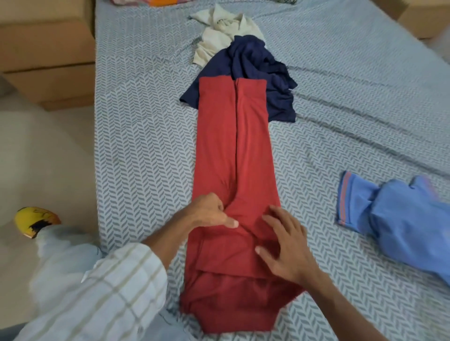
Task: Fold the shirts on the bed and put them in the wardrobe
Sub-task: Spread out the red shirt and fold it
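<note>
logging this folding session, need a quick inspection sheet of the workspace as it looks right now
surface: bed with a blue-grey patterned sheet, wrinkled on the right side
job's things: red shirt laid out long, both sides folded in to the middle; navy shirt crumpled under its far end; cream shirt crumpled beyond that; blue shirt bunched at the right
clutter: bits of other cloth at the far edge, too cut off to tell
hands: left hand fingers curled into the red shirt's middle fold; right hand flat, fingers spread on the red shirt
cables: nothing seen
surroundings: cardboard boxes left of the bed; light floor
</note>
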Motion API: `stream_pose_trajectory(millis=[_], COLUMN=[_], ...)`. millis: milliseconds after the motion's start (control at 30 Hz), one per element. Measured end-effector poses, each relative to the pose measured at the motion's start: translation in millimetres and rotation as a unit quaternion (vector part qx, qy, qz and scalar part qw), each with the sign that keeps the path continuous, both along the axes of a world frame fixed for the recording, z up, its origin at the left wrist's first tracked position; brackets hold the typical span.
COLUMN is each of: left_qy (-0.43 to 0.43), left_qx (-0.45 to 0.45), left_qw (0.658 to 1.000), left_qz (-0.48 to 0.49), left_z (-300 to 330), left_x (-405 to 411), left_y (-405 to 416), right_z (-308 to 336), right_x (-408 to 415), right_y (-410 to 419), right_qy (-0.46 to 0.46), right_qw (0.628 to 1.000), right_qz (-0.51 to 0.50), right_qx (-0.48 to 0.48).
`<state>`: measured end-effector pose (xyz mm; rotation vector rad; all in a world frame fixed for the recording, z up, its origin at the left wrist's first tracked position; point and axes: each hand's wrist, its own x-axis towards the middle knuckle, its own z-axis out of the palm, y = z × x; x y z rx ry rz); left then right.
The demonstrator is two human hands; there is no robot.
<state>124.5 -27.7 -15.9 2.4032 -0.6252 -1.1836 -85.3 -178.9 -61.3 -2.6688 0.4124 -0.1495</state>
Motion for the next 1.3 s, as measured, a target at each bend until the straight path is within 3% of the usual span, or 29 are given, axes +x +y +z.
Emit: stream_pose_trajectory(millis=[133, 233, 467, 700, 867, 1000, 1133, 1300], left_qy=[0.063, 0.072, 0.165, 0.102, 0.121, 0.056, -0.046, -0.045], left_qx=[-0.034, -0.076, -0.104, -0.153, -0.167, -0.144, -0.081, -0.038], left_qw=[0.995, 0.988, 0.948, 0.956, 0.943, 0.959, 0.982, 0.994], left_qz=[0.076, 0.113, 0.251, 0.229, 0.262, 0.236, 0.163, 0.090], left_z=[10, 16, 13, 0, -3, -9, -19, -31], left_x=[-16, -25, -57, -70, -81, -87, -78, -60], left_y=[19, 26, 55, 70, 74, 75, 82, 88], right_z=[5, 6, -2, 3, -1, 5, 13, 11], right_x=[-44, -64, -80, -102, -118, -115, -104, -48], right_y=[2, 3, 9, 1, -4, 1, -3, -17], right_qy=[0.076, 0.105, 0.010, 0.001, 0.047, 0.072, 0.002, -0.064], right_qw=[0.994, 0.991, 0.999, 0.994, 0.989, 0.993, 0.999, 0.970], right_qz=[0.077, 0.073, -0.034, -0.035, 0.004, -0.011, -0.047, -0.190], right_qx=[-0.021, -0.031, -0.014, -0.101, -0.139, -0.097, -0.007, 0.136])
